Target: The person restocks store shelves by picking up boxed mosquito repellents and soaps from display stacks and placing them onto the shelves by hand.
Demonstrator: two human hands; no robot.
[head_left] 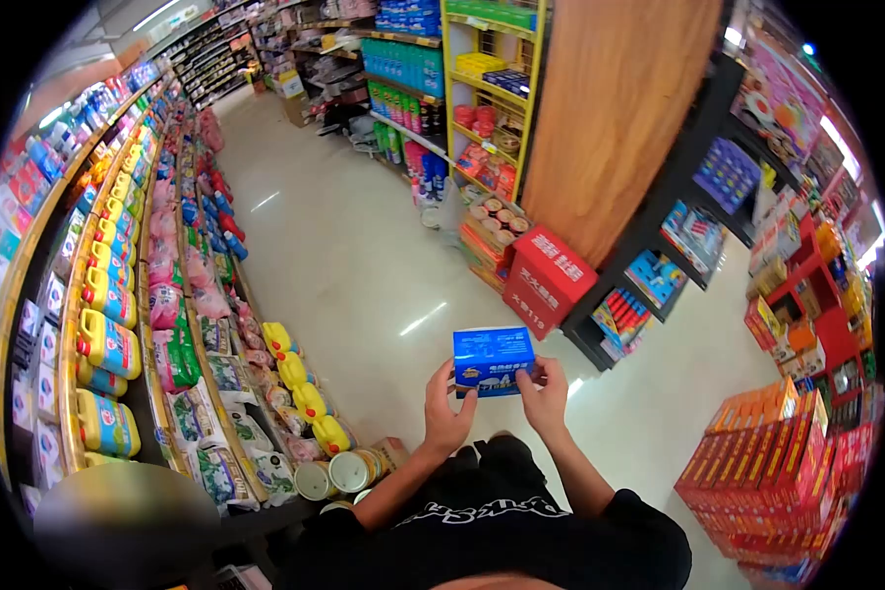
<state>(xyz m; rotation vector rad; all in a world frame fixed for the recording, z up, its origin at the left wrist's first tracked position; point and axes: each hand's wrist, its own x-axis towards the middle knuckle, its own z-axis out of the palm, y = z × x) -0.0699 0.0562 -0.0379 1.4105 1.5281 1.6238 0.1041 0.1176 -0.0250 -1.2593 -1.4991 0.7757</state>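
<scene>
Presently — two hands [446,415] | one blue box [493,358], held | one red extinguisher box [549,280]

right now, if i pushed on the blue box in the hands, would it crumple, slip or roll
The blue box probably resists light squeezing, as its edges look straight. Its smooth-looking printed faces might be slightly slippery. Those flat sides make rolling unlikely.

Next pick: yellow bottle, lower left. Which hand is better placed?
Left hand, likely: it is nearer the yellow bottles; the right hand is farther across. Both hold the blue box, so the right would keep it.
</scene>
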